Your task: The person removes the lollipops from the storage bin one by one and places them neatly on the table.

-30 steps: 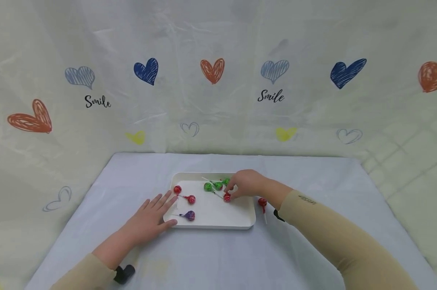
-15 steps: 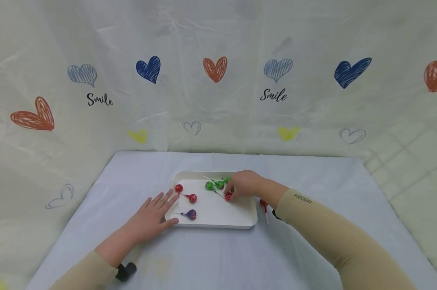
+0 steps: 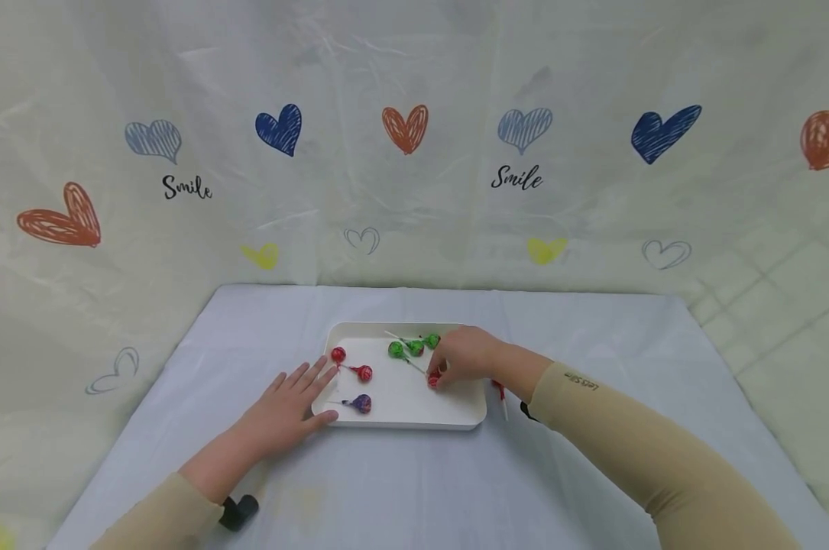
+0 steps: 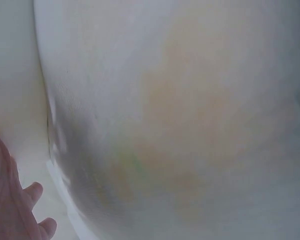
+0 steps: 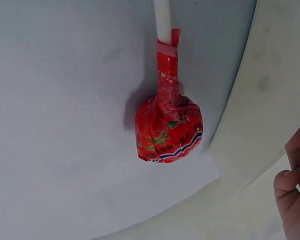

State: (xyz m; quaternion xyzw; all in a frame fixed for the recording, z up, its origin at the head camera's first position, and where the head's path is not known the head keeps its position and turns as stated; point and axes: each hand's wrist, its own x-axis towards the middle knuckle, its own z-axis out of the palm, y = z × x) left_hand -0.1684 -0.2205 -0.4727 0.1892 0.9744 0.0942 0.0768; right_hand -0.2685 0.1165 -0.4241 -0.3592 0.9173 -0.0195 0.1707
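Observation:
In the head view my left hand (image 3: 279, 415) lies flat with fingers spread over the left edge of a white tray (image 3: 414, 422). My right hand (image 3: 465, 355) pinches a red lollipop (image 3: 433, 380) with its fingertips over the tray's right half. Just left of it are several green lollipops (image 3: 396, 350). Near the left fingers lie a red lollipop (image 3: 338, 354), another red lollipop (image 3: 364, 373) and a purple lollipop (image 3: 362, 403). The left wrist view shows part of the left hand (image 4: 12, 200); part of the right hand (image 5: 295, 190) shows in the right wrist view.
Outside the tray, to its right, a red lollipop (image 5: 169, 130) lies on the white tablecloth (image 3: 414, 489), partly hidden by the right wrist in the head view. Behind the table hangs a sheet (image 3: 448, 229) with printed hearts.
The right hand has shifted slightly toward the tray's front, uncovering more of the rightmost green lollipop. The left hand stays on the tray's edge.

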